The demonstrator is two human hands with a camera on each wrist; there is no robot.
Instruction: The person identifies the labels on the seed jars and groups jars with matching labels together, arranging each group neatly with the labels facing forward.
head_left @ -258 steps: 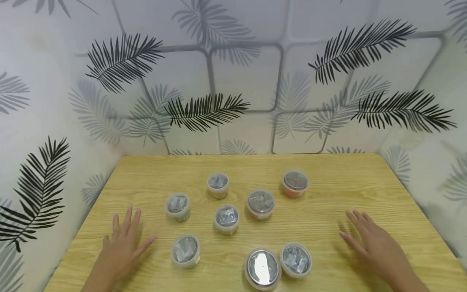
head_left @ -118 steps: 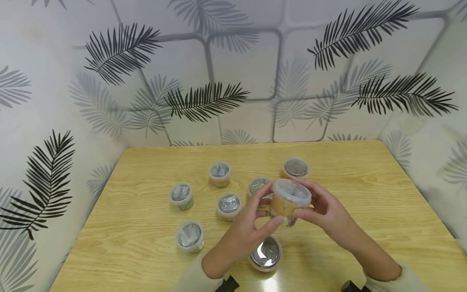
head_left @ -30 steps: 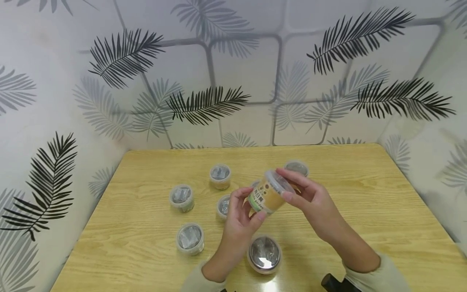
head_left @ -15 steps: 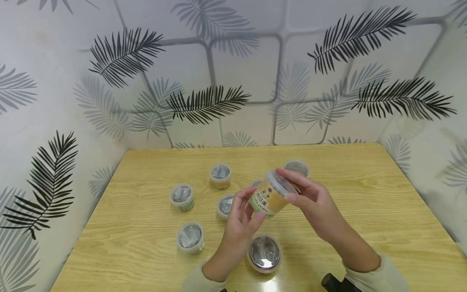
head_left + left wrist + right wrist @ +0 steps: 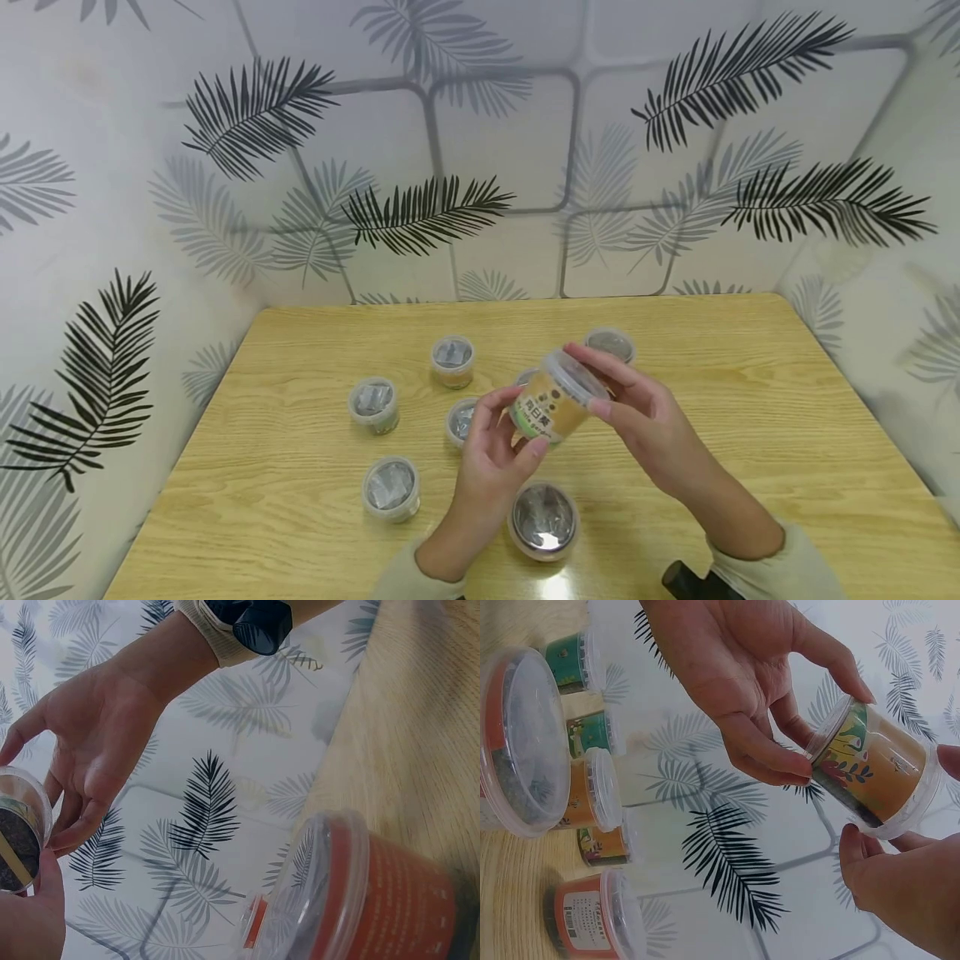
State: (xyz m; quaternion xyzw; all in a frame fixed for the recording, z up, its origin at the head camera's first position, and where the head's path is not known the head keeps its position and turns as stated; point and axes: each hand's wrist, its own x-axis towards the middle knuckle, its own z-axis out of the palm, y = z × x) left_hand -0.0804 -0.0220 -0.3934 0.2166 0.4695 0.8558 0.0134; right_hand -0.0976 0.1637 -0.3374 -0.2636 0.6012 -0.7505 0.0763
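Fingers of the left hand and right hand both grip one lidded cup, raised off the table, lid tilted up to the right.

Left to right, head view: left cup upright, front-left cup nearer the wearer, back cup, then middle cup, partly behind the left hand. All sit base down, lids up, presumably for stability.

Left hand: thumb and fingers curl round the base end, probably carrying the weight. Held cup is between the hands, roughly mid-table, printed label facing the wearer; the slant likely keeps the print in sight. A rear tub mostly hides behind it. Big tub stands upright in front, apart from it.

Right hand: thumb and fingers pinch the lid end, likely steadying the tilt. Far-right tub is upright beyond it, body mostly blocked. Black wrist device shows at the right sleeve.
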